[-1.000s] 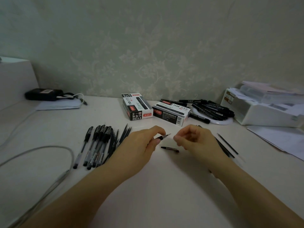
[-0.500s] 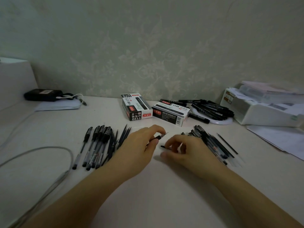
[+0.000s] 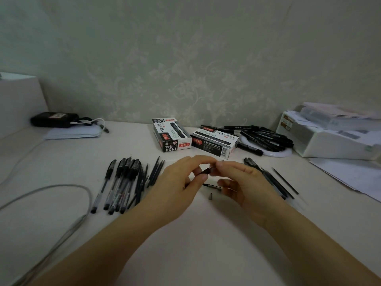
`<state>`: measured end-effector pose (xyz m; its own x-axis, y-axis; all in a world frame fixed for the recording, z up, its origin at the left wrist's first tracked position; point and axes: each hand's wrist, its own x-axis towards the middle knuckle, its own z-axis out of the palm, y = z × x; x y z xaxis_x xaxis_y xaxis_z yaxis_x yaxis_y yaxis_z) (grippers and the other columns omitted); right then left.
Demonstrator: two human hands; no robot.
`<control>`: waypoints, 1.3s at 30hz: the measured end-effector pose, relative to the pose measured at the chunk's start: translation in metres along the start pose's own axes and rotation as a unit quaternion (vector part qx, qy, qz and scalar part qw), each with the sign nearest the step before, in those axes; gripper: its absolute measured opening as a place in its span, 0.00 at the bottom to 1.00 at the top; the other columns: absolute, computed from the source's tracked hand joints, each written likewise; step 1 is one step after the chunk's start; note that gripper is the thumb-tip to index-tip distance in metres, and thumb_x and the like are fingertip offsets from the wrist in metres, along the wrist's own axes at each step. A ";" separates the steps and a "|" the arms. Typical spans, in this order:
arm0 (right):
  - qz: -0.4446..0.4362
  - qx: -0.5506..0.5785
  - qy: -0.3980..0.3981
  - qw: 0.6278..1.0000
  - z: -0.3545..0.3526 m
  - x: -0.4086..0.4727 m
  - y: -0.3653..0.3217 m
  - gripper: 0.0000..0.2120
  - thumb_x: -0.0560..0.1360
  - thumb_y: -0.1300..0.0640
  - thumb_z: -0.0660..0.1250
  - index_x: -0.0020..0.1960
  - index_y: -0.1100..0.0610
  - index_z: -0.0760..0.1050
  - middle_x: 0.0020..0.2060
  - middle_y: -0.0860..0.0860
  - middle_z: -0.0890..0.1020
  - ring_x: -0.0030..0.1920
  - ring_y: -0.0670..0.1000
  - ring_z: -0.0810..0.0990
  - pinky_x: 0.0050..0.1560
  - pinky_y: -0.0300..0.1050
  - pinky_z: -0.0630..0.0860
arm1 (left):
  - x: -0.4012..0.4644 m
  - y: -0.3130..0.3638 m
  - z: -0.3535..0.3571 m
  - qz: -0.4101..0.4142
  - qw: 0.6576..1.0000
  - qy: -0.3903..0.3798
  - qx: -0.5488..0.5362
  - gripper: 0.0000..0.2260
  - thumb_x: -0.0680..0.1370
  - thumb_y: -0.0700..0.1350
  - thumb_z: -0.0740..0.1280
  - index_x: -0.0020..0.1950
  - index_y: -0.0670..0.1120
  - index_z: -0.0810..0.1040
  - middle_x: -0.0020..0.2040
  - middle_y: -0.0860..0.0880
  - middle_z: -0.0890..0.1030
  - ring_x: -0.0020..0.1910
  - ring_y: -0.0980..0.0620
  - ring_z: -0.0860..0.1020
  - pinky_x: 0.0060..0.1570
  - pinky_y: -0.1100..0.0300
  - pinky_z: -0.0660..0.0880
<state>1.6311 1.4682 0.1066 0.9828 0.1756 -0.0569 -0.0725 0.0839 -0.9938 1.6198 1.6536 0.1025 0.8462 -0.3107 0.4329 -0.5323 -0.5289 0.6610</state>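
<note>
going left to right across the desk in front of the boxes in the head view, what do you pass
grey cable, capped pens, left hand, black pen piece, right hand, loose refills, papers

Dim room, and a pale desk pushed up against a patterned wall.
Leafy-scroll wallpaper point(image 3: 185, 58) fills the view from nine round to three o'clock. Below it runs the white desktop point(image 3: 195, 234), a white block point(image 3: 18, 100) stands at nine o'clock, and the light is soft and greyish.
</note>
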 end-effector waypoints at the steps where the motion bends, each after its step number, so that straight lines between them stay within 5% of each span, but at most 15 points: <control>1: -0.007 0.015 0.022 1.000 -0.002 0.001 -0.001 0.15 0.68 0.46 0.73 0.50 0.53 0.86 0.48 0.51 0.87 0.39 0.44 0.81 0.41 0.39 0.77 | 0.000 0.000 0.000 -0.003 1.000 0.001 0.003 0.15 0.80 0.45 0.63 0.62 0.64 0.74 0.45 0.56 0.75 0.31 0.61 0.71 0.36 0.72 0.67; 6: -0.036 0.148 0.150 0.977 -0.014 0.007 -0.006 0.12 0.70 0.51 0.73 0.49 0.57 0.85 0.43 0.52 0.87 0.34 0.45 0.81 0.34 0.36 0.79 | -0.001 -0.002 0.000 -0.011 0.999 0.006 0.031 0.13 0.80 0.46 0.62 0.61 0.63 0.75 0.44 0.56 0.75 0.34 0.61 0.71 0.37 0.74 0.66; 9: -0.021 0.170 0.112 0.979 -0.012 0.007 -0.003 0.18 0.67 0.53 0.75 0.54 0.60 0.84 0.47 0.54 0.86 0.38 0.46 0.84 0.37 0.36 0.80 | -0.001 -0.001 0.000 -0.011 1.000 0.011 0.027 0.14 0.81 0.45 0.62 0.61 0.62 0.75 0.44 0.56 0.75 0.33 0.62 0.71 0.37 0.74 0.66; 13: 0.015 0.139 0.059 0.988 -0.004 0.004 0.000 0.11 0.66 0.54 0.75 0.47 0.56 0.86 0.49 0.55 0.87 0.40 0.49 0.85 0.37 0.37 0.81 | -0.001 -0.001 -0.001 -0.006 1.000 0.009 0.026 0.14 0.80 0.45 0.63 0.62 0.60 0.75 0.44 0.56 0.75 0.34 0.63 0.72 0.38 0.73 0.68; 20: -0.035 0.152 0.126 0.980 -0.015 0.006 -0.011 0.07 0.77 0.57 0.68 0.51 0.60 0.82 0.43 0.54 0.87 0.37 0.47 0.84 0.38 0.37 0.81 | -0.001 -0.003 0.002 -0.013 0.999 0.005 0.029 0.13 0.80 0.45 0.62 0.62 0.61 0.75 0.44 0.57 0.75 0.34 0.63 0.71 0.38 0.72 0.67; 23: -0.102 -0.108 0.216 0.965 -0.039 0.006 -0.022 0.05 0.77 0.56 0.69 0.48 0.55 0.83 0.36 0.48 0.86 0.33 0.42 0.82 0.36 0.34 0.79 | 0.000 -0.007 0.002 -0.019 0.999 0.013 0.034 0.13 0.80 0.46 0.62 0.62 0.60 0.74 0.44 0.57 0.75 0.33 0.62 0.71 0.37 0.72 0.67; 25: -0.126 -0.371 0.272 0.879 -0.058 0.007 -0.022 0.04 0.77 0.54 0.70 0.48 0.52 0.83 0.36 0.46 0.84 0.35 0.43 0.80 0.37 0.33 0.73 | 0.000 -0.008 0.001 -0.022 0.999 0.018 0.034 0.13 0.80 0.46 0.63 0.62 0.60 0.74 0.44 0.57 0.75 0.32 0.62 0.71 0.37 0.73 0.67; 27: -0.116 -0.499 0.304 0.803 -0.073 0.008 -0.020 0.05 0.78 0.56 0.69 0.49 0.55 0.84 0.38 0.49 0.83 0.37 0.46 0.80 0.39 0.38 0.73 | 0.000 -0.009 0.001 -0.023 0.999 0.020 0.036 0.13 0.80 0.46 0.63 0.62 0.60 0.74 0.45 0.57 0.75 0.33 0.62 0.72 0.38 0.72 0.68; 32: -0.003 -0.604 0.301 0.738 -0.089 0.013 -0.014 0.08 0.78 0.57 0.67 0.48 0.58 0.84 0.39 0.56 0.84 0.40 0.55 0.81 0.44 0.47 0.78 | 0.000 -0.009 0.002 -0.020 0.999 0.022 0.040 0.13 0.80 0.47 0.62 0.62 0.60 0.74 0.45 0.57 0.75 0.32 0.62 0.72 0.37 0.71 0.69; 39: 0.034 -0.634 0.284 0.719 -0.090 0.014 -0.009 0.07 0.78 0.56 0.67 0.51 0.57 0.83 0.45 0.57 0.83 0.45 0.56 0.80 0.44 0.46 0.77 | 0.000 -0.013 0.000 -0.038 0.997 0.036 0.062 0.12 0.80 0.47 0.63 0.61 0.59 0.75 0.44 0.58 0.75 0.34 0.65 0.72 0.35 0.71 0.66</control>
<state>1.6611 1.3815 0.1065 0.9214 -0.3216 0.2180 -0.2643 -0.9301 -0.2550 1.6265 1.6601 0.0939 0.8774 -0.2107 0.4311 -0.4565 -0.6434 0.6146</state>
